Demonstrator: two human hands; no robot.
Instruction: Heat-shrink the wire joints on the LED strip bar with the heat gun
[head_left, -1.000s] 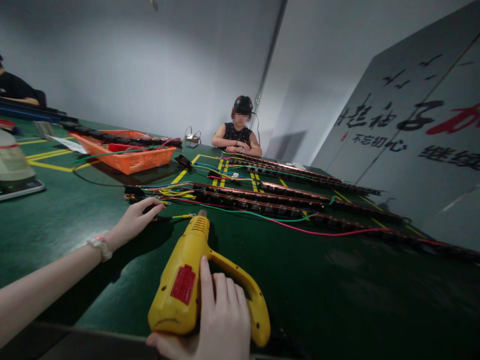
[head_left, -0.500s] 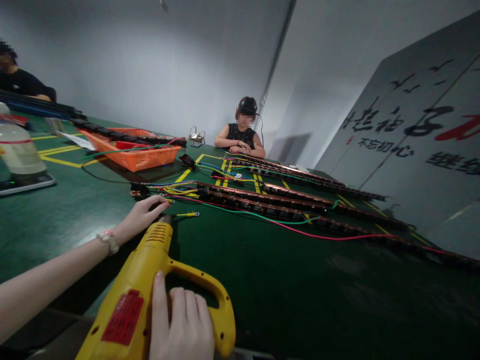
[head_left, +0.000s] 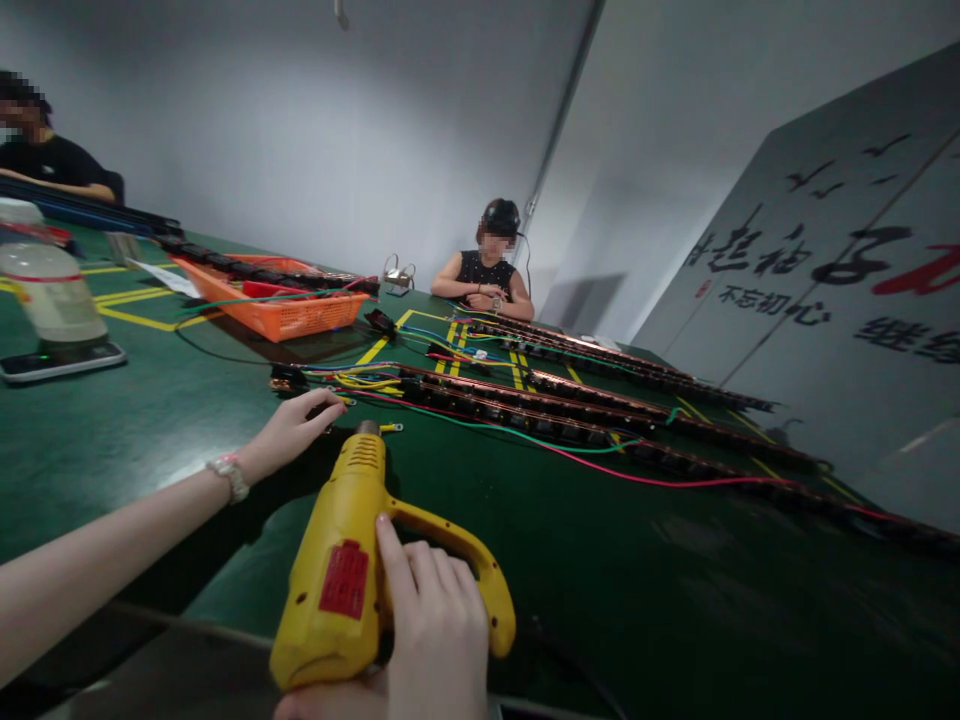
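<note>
My right hand (head_left: 431, 640) grips the handle of a yellow heat gun (head_left: 341, 570) with a red label, low in the middle of the view. Its nozzle points away from me at a short yellow wire (head_left: 379, 428) lying on the green table (head_left: 600, 560). My left hand (head_left: 289, 430), a bracelet on its wrist, reaches forward and pinches the near end of that wire beside the nozzle. Just beyond lie long dark strips (head_left: 570, 425) with red, green, blue and yellow wires.
An orange basket (head_left: 281, 312) holding more strips stands at the back left. A plastic bottle (head_left: 49, 295) sits on a phone at the far left. One person (head_left: 491, 275) sits across the table, another (head_left: 45, 160) at the far left. A grey lettered panel (head_left: 825, 290) leans on the right.
The heat gun swung left and low half a second ago, then came back to the middle with its nozzle at the yellow wire. My left hand stayed at the wire.
</note>
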